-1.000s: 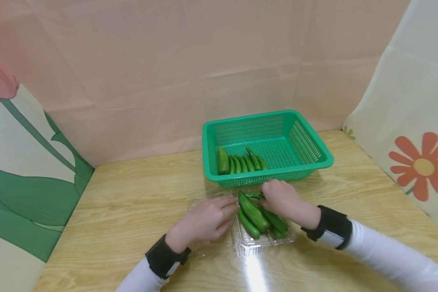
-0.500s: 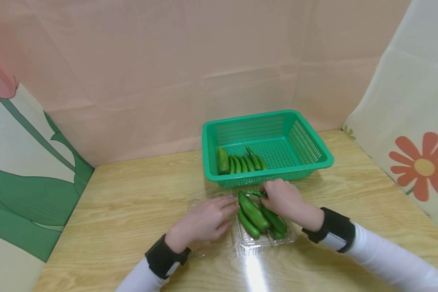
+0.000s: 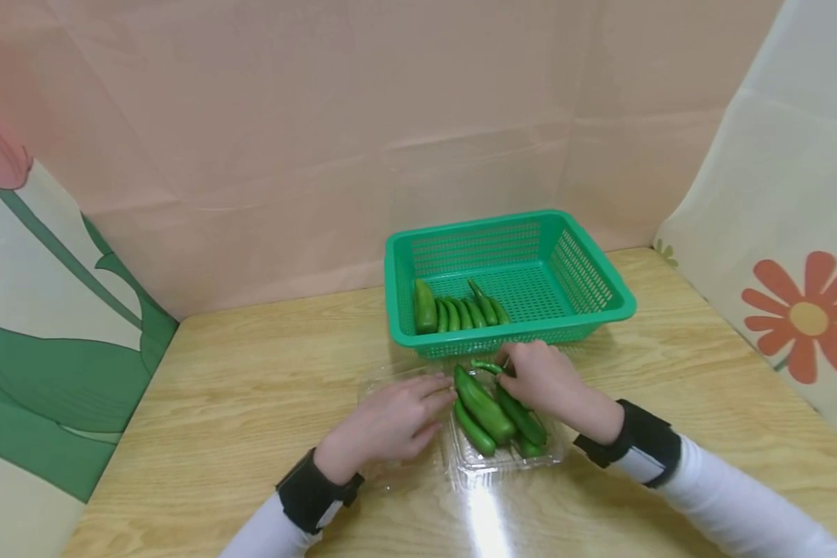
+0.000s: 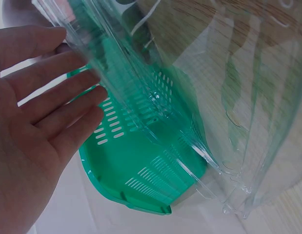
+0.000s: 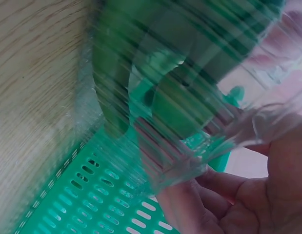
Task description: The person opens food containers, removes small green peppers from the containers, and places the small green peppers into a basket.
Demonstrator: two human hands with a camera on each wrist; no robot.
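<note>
left hand: back up, fingers loosely stretched beside the big pepper; grip wide.
right hand: slants in from the right, fingers bent; grip narrow, pinching a thin pepper.
thin pepper: at the far side of the clear box, by the big pepper.
green basket: just behind the clear box on the worktop, with peppers in a row.
</note>
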